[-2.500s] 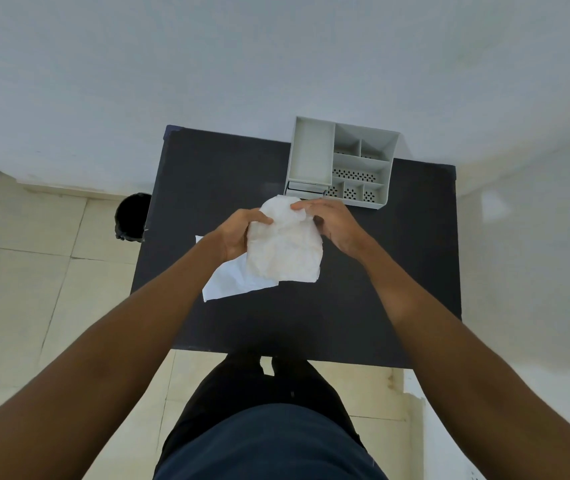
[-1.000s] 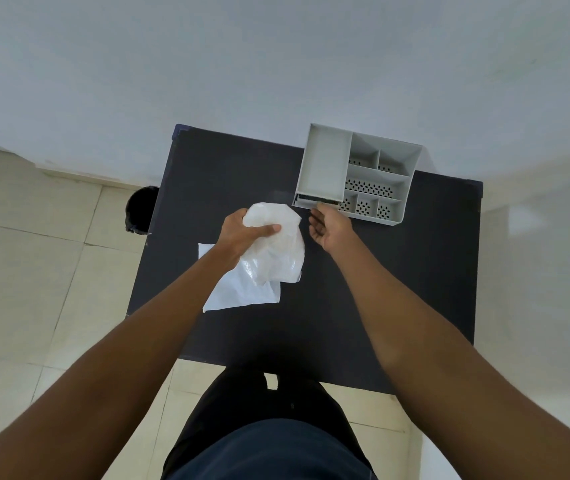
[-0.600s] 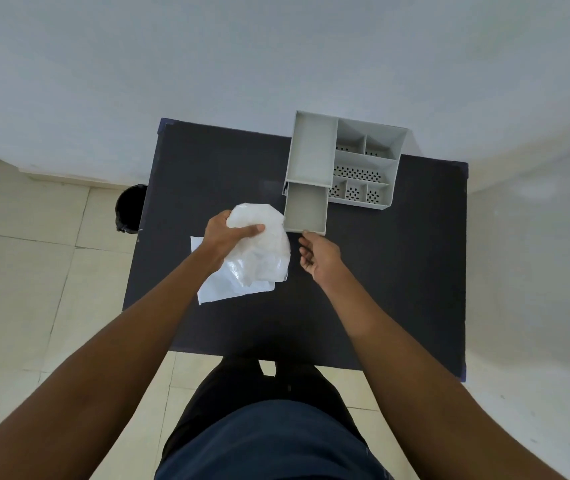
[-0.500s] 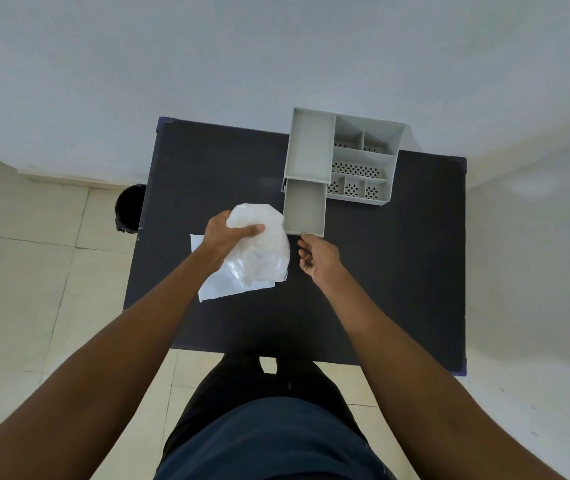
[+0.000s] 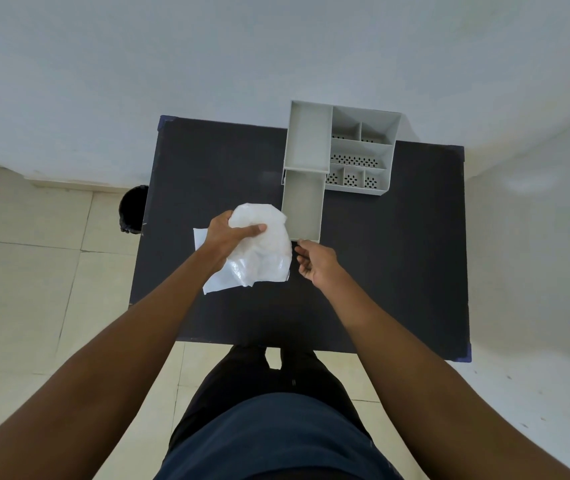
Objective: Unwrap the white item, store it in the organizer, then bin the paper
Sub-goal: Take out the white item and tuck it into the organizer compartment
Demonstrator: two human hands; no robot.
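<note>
White crinkled item point(image 5: 262, 244), a soft plastic-looking bundle, hangs in my left hand point(image 5: 229, 237) above the black rectangular table point(image 5: 397, 265).

1. Far left, on the tiled floor beside the table edge: a round black bin point(image 5: 133, 209). It is well apart from my hands and is, in my judgement, the destination for the paper.
2. Under and just left of the bundle: a flat white sheet of paper point(image 5: 214, 285) lying on the table, partly hidden by my left hand and the bundle.
3. Left hand: clenched on the upper part of the white item, thumb across its front. The lower part droops loose.
4. Right of the bundle: a grey plastic drawer point(image 5: 302, 206), pulled out toward me from the grey plastic desk organizer point(image 5: 359, 150) with perforated compartments. The drawer looks empty.
5. Right hand point(image 5: 316, 265): holding nothing, fingers loosely curled, fingertips at or just below the drawer's near edge. I cannot tell if they touch it.

Hazards, as I judge them:
- The bundle looks wider than the drawer. Loose folds may overhang the rim and jam it on closing.
- The drawer is far extended. A downward push could tip it or pull it free.
- The organizer is light. A one-handed shove may slide it.
</note>
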